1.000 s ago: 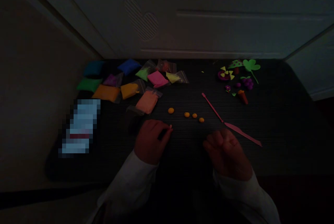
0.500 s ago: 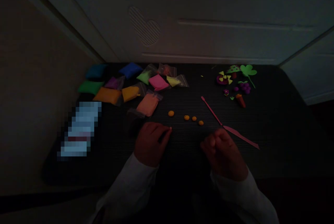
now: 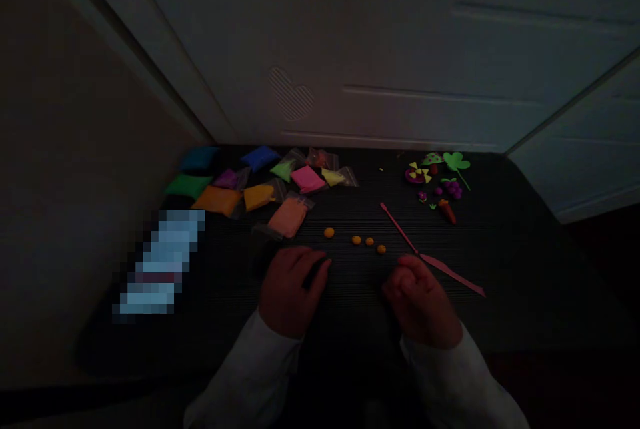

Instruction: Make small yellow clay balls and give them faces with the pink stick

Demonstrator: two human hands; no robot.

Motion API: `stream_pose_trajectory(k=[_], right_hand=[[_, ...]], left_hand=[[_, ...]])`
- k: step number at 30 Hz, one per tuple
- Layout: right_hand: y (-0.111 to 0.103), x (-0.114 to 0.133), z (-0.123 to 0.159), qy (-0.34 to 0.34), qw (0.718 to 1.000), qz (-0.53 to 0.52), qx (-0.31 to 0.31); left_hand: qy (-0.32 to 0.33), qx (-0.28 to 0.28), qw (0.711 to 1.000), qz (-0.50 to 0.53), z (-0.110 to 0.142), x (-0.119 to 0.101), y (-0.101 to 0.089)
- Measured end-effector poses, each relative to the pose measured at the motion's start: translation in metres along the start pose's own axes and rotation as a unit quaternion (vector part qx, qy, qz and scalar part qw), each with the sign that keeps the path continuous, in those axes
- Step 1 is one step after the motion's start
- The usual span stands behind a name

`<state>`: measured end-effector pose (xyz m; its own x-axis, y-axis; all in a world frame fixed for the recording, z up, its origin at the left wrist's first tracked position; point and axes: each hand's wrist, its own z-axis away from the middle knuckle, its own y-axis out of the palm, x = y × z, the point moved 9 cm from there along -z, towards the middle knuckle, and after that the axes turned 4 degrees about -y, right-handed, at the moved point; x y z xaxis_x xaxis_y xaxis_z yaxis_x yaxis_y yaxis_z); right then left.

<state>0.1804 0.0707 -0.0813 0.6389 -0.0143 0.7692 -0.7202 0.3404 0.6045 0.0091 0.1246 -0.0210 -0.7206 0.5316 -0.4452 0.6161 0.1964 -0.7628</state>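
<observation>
My left hand (image 3: 290,292) rests low over the dark table, its thumb and index fingertips drawn together in a pinch. Anything between those tips is too small and dim to make out. My right hand (image 3: 423,302) is curled closed, fingers folded in, and what it may hold is hidden. Ahead of the hands lie small orange-yellow clay balls: a slightly larger one (image 3: 329,233) nearest my left hand, then three more in a row, with one ball (image 3: 381,249) closest to my right hand. Just beyond my right hand lies a pink modelling tool (image 3: 453,273) with a flat blade.
Bags of coloured clay fill the back left, among them a peach bag (image 3: 287,217) and an orange bag (image 3: 217,201). Small clay figures, including a carrot (image 3: 447,211) and purple grapes (image 3: 452,189), lie back right. A blurred bright phone-like rectangle (image 3: 163,262) sits left. A white panel (image 3: 240,35) rises behind.
The camera view has tilted up, so the table's contents sit lower in the picture. Both hands keep nearly the same pose and place; the clay balls and tool have not moved.
</observation>
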Motion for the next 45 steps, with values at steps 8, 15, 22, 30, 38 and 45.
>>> stream_pose_trajectory(k=[8, 15, 22, 30, 38, 45], right_hand=[[0.007, -0.01, 0.013, 0.014, 0.998, 0.062, 0.012], [0.005, -0.021, 0.016, 0.026, 0.993, 0.117, 0.017], [0.007, -0.02, 0.021, 0.035, 0.985, 0.167, 0.005], [0.006, -0.021, 0.028, 0.038, 0.977, 0.211, 0.015], [0.009, -0.015, 0.026, 0.01, 0.982, 0.189, 0.024], [0.003, -0.015, 0.024, 0.005, 0.986, 0.169, -0.001]], left_hand=[[0.045, 0.013, 0.994, 0.103, 0.008, -0.063, -0.024], [0.038, 0.011, 0.994, 0.099, 0.008, -0.063, -0.013], [0.034, 0.018, 0.994, 0.099, 0.006, -0.061, -0.007], [0.041, 0.027, 0.991, 0.126, 0.007, -0.053, 0.001], [-0.026, 0.043, 0.973, 0.227, 0.0, -0.037, 0.004], [-0.022, 0.025, 0.974, 0.224, 0.004, -0.035, 0.003]])
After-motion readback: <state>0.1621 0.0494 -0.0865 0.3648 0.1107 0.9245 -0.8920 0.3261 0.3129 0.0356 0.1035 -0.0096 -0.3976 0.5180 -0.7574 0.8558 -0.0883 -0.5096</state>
